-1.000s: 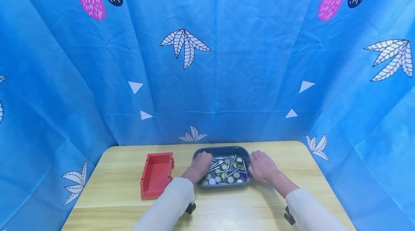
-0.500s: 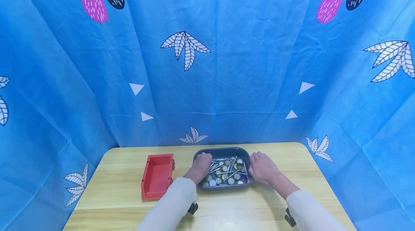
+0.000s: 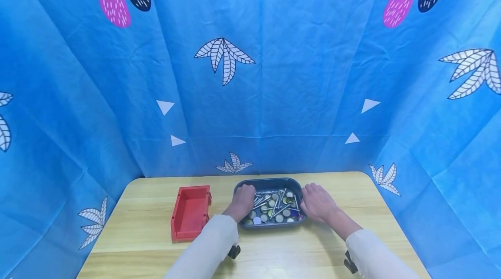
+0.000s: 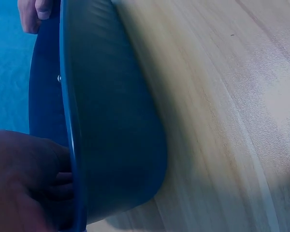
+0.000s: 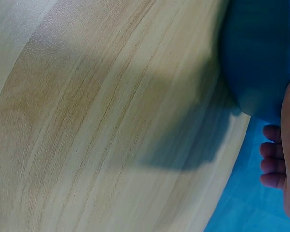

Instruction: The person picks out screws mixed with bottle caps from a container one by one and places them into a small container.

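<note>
A dark grey tray (image 3: 270, 225) stands near the table's back edge, holding long metal bolts (image 3: 276, 205) and several round bottle caps (image 3: 279, 218). At its left end my left hand (image 3: 243, 198) grips the rim, fingers reaching inside the tray; the left wrist view shows the hand (image 4: 24, 179) over the edge beside the tray's outer wall (image 4: 116, 116). My right hand (image 3: 316, 201) holds the opposite end. From the right wrist, curled fingertips (image 5: 272, 164) show below the tray wall (image 5: 256, 58). The left hand hides part of the tray's contents.
An open red plastic bin (image 3: 192, 211) sits to the left of the tray, close to the left sleeve (image 3: 213, 244). The pale wooden table (image 3: 274, 257) ends at the back against a blue patterned cloth (image 3: 297, 96), which also hangs at both sides.
The head view has shifted slightly, so everything sits a little lower in it. Both hands keep their hold on the tray, which stays in place.
</note>
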`<act>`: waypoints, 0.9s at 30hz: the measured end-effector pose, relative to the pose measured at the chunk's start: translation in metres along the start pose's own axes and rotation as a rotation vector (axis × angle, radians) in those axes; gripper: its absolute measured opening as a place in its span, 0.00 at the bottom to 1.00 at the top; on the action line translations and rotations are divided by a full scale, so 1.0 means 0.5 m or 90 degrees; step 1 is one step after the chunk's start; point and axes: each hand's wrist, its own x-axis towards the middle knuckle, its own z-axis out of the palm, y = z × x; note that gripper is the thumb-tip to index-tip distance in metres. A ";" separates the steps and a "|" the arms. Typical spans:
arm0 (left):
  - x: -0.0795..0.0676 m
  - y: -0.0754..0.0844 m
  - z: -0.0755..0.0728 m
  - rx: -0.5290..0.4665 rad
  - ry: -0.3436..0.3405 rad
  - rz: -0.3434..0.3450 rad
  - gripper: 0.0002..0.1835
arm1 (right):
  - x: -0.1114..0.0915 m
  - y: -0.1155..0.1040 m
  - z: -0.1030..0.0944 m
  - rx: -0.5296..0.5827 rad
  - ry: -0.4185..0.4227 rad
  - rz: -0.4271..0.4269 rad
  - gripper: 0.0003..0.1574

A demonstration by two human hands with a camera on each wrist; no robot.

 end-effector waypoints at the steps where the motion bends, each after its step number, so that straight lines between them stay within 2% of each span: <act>1: -0.001 -0.001 0.000 -0.003 0.002 0.003 0.14 | 0.001 -0.001 0.000 0.000 0.000 0.000 0.13; 8: -0.004 -0.007 -0.004 0.017 0.026 0.027 0.15 | -0.001 -0.002 0.004 -0.004 0.020 -0.004 0.12; 16: -0.016 -0.014 -0.034 0.046 0.008 0.072 0.13 | -0.005 -0.001 0.009 -0.010 0.053 -0.014 0.11; 21: -0.024 -0.029 -0.041 0.043 0.011 0.114 0.08 | -0.005 -0.002 0.005 0.000 0.034 -0.004 0.11; 27: -0.043 -0.045 -0.052 0.056 0.050 0.181 0.12 | -0.005 -0.003 -0.001 0.006 0.013 0.002 0.11</act>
